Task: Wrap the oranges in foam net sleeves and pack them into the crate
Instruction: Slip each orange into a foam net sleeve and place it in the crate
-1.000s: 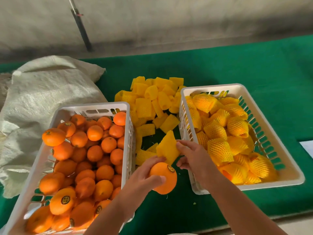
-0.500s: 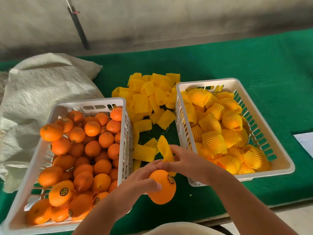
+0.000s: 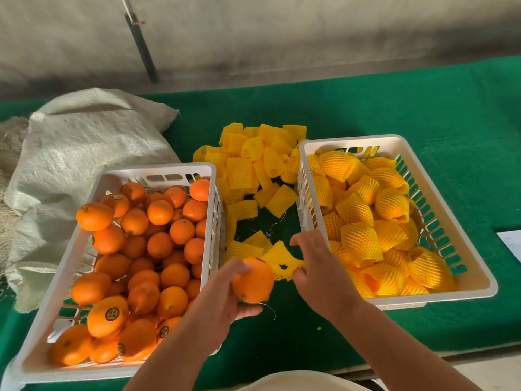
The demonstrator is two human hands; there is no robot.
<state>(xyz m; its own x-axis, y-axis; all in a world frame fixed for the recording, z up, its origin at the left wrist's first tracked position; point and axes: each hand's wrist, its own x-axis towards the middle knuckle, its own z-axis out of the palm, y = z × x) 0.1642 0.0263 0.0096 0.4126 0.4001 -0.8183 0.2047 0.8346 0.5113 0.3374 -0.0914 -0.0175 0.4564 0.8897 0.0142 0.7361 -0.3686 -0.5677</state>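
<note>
Over green cloth [image 3: 394, 114], left hand [image 3: 222, 300] grips an orange [image 3: 253, 280]; right hand [image 3: 318, 266] pinches a foam sleeve [image 3: 282, 259] touching it.

The left hand [image 3: 225, 297] covers the near side of the orange [image 3: 253, 279] it holds, and motion blurs both. The foam net sleeve [image 3: 282, 262] pinched by the right hand [image 3: 315, 266] is smeared, its mesh unreadable; the fingertips are tucked out of sight. Stickers on fruit in the left crate [image 3: 158, 169] are too small to read. Lower layers in both crates are buried. A white sheet [image 3: 511, 244] on the desk [image 3: 423, 108] is cut by the right edge.
</note>
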